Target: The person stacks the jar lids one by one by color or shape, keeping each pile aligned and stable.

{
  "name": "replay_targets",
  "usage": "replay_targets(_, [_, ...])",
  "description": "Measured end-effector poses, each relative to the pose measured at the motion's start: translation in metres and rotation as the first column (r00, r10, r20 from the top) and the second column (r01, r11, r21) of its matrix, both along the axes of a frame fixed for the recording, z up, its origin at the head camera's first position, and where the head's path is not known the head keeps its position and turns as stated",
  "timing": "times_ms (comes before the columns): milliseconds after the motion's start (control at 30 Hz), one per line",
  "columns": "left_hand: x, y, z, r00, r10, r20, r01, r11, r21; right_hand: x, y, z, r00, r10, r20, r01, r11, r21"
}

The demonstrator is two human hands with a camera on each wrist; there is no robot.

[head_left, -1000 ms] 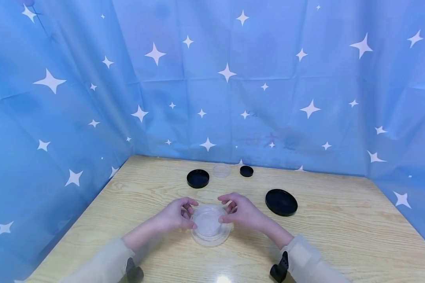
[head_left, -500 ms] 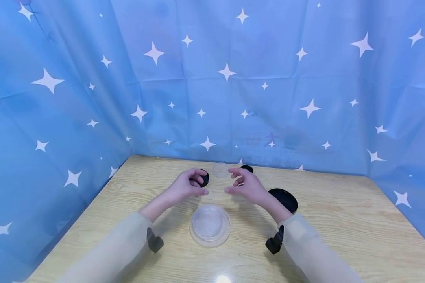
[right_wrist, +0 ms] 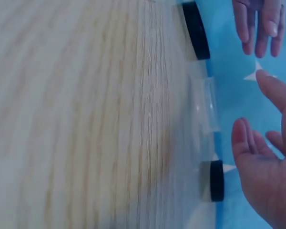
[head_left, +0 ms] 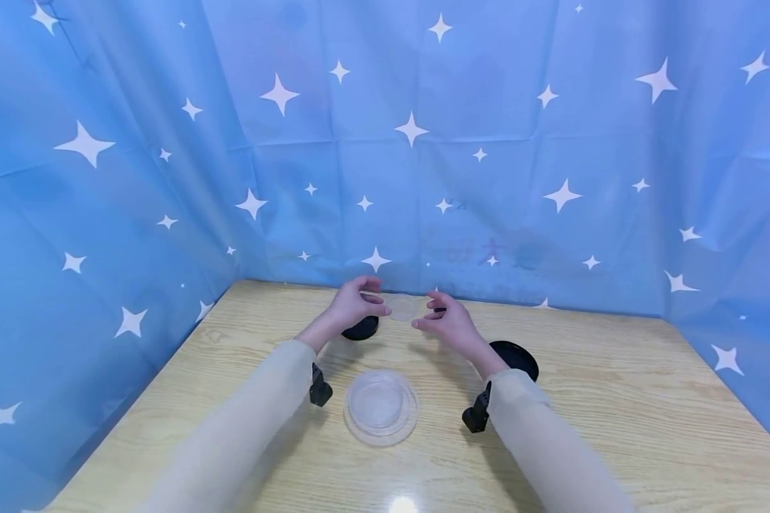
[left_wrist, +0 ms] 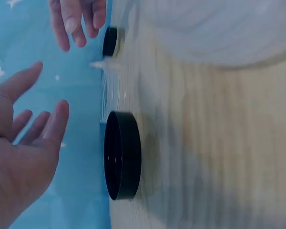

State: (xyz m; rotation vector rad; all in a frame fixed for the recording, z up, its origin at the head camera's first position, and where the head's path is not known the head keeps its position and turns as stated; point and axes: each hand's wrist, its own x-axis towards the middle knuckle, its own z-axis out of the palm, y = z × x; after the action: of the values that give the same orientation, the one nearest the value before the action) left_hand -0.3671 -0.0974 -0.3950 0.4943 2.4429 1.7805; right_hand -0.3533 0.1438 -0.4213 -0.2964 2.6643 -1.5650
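Note:
A shallow clear round dish [head_left: 403, 308] lies near the table's back edge, between my two hands. My left hand [head_left: 354, 303] hovers at its left side, fingers loosely bent and holding nothing. On the other side my right hand [head_left: 450, 324] is held likewise, thumb and fingers apart. In the right wrist view, the clear dish [right_wrist: 206, 105] stands out below the fingers, with space between. Under my left hand is a black round shallow dish [left_wrist: 128, 155], partly covered in the head view. A smaller black one [right_wrist: 217, 181] is mostly hidden behind my right hand.
Clear round dishes [head_left: 380, 406] are stacked, smaller on larger, at the table's middle front. A large black round dish [head_left: 516, 358] sits right of centre, partly behind my right forearm. A blue star-patterned curtain [head_left: 411, 178] hangs along the table's back and left.
Both hands have left the stacked clear dishes and moved away from me to the clear dish at the back. The stack has stayed in place.

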Motion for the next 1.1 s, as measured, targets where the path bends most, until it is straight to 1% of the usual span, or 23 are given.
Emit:
replay_targets(67, [-0.008, -0.001, -0.002, 1.000, -0.021, 0.000, 0.021, 1.000, -0.006, -0.004, -0.001, -0.003, 1.000, -0.004, 0.014, 0.004, 1.000, 0.001])
replay_targets(167, [-0.021, -0.002, -0.007, 0.999, -0.047, 0.004, 0.047, 0.999, -0.026, -0.009, -0.002, -0.008, 1.000, -0.002, 0.025, 0.001, 1.000, 0.018])
replay_targets(267, [-0.031, -0.003, -0.012, 0.999, -0.054, 0.001, 0.054, 0.997, -0.049, -0.014, -0.005, -0.011, 1.000, 0.003, 0.024, -0.004, 0.999, 0.035])
replay_targets(367, [-0.038, -0.003, -0.013, 0.999, -0.052, -0.015, 0.051, 0.997, -0.059, -0.018, -0.009, -0.013, 1.000, 0.003, 0.014, -0.004, 0.999, 0.050])
replay_targets(500, [-0.046, -0.001, -0.013, 0.998, -0.053, -0.034, 0.049, 0.992, -0.113, -0.023, -0.010, -0.016, 1.000, -0.013, 0.007, 0.012, 0.998, 0.060])
replay_targets(633, [-0.053, 0.001, -0.015, 0.997, -0.076, -0.030, 0.070, 0.982, -0.173, -0.027, -0.008, -0.021, 1.000, -0.022, 0.009, 0.021, 0.996, 0.088])
replay_targets(833, [-0.062, 0.003, -0.018, 0.995, -0.097, -0.011, 0.092, 0.975, -0.204, -0.032, -0.008, -0.024, 1.000, -0.014, 0.022, 0.011, 0.991, 0.133])
replay_targets(1000, [-0.066, 0.006, -0.019, 0.994, -0.112, 0.017, 0.113, 0.966, -0.232, -0.034, -0.007, -0.026, 1.000, -0.001, 0.025, -0.002, 0.992, 0.127])
replay_targets(1100, [-0.067, 0.006, -0.019, 0.992, -0.122, 0.040, 0.129, 0.963, -0.239, -0.035, -0.007, -0.028, 1.000, 0.006, 0.014, -0.008, 0.993, 0.121])
